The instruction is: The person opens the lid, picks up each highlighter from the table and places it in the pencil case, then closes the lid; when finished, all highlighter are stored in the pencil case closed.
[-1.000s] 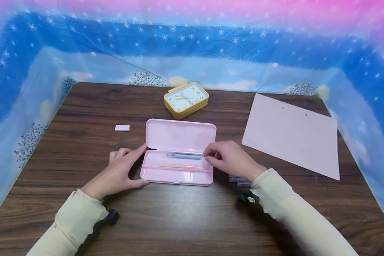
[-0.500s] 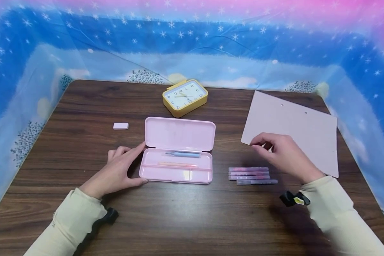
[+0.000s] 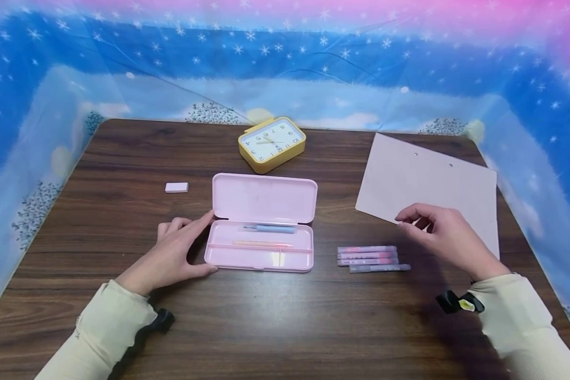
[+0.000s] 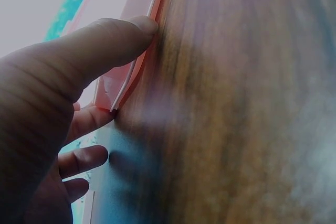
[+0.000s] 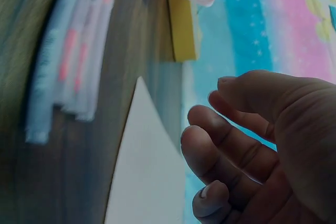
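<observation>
A pink pencil case [image 3: 264,198] lies with its lid raised at the middle of the table. My left hand [image 3: 173,256] holds its left end, thumb at the front corner and forefinger at the back; the thumb [image 4: 110,45] overlaps the rim in the left wrist view. Inside the case are a light blue pen [image 3: 275,229] and an orange pen [image 3: 261,244] in the larger compartment. My right hand [image 3: 444,235] hovers over the near edge of a pale board [image 3: 423,182], fingers loosely bent around nothing. Several capped pens [image 3: 368,256] lie side by side left of it.
A yellow alarm clock [image 3: 272,145] lies face up behind the case. To the left is a white eraser [image 3: 177,187]. The wooden table [image 3: 247,327] is bordered by a patterned blue and pink cloth [image 3: 285,58].
My right hand has left the pencil case's right side and moved right to the board, uncovering the row of pens. My left hand keeps its place on the case.
</observation>
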A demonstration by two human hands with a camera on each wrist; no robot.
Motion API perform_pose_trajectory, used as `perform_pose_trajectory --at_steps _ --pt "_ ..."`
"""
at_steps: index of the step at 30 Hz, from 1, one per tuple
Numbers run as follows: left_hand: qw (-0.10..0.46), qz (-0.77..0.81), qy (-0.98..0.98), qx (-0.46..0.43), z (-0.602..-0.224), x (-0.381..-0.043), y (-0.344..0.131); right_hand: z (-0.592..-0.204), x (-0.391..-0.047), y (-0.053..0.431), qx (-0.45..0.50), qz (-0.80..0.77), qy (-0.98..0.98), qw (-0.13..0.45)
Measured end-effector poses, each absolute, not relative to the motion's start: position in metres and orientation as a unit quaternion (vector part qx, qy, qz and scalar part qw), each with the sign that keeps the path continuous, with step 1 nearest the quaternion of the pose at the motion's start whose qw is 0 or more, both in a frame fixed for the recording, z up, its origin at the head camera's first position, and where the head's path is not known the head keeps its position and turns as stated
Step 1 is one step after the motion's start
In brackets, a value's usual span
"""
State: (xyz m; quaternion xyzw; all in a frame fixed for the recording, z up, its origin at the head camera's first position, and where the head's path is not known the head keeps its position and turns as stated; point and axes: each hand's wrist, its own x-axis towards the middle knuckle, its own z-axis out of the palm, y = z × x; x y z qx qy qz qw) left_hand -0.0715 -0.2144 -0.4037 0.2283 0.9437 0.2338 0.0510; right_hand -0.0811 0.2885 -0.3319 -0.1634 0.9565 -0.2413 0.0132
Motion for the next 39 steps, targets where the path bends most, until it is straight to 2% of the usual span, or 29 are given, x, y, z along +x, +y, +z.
perform_pose_trajectory --at_steps 7,14,31,39 --pt "0.047 0.235 0.943 0.23 -0.403 -0.071 -0.215 -0.351 -0.073 0.306 -0.156 -0.236 0.959 0.033" --pt "0.044 0.233 0.943 0.232 -0.401 -0.073 -0.213 -0.365 -0.053 0.318 -0.129 -0.254 0.955 0.078" --pt "0.049 0.233 0.943 0.234 -0.402 -0.074 -0.208 -0.392 -0.038 0.325 -0.134 -0.252 0.955 0.076" --pt "0.05 0.228 0.945 0.23 -0.401 -0.073 -0.21 -0.394 -0.041 0.322 -0.13 -0.247 0.955 0.096"
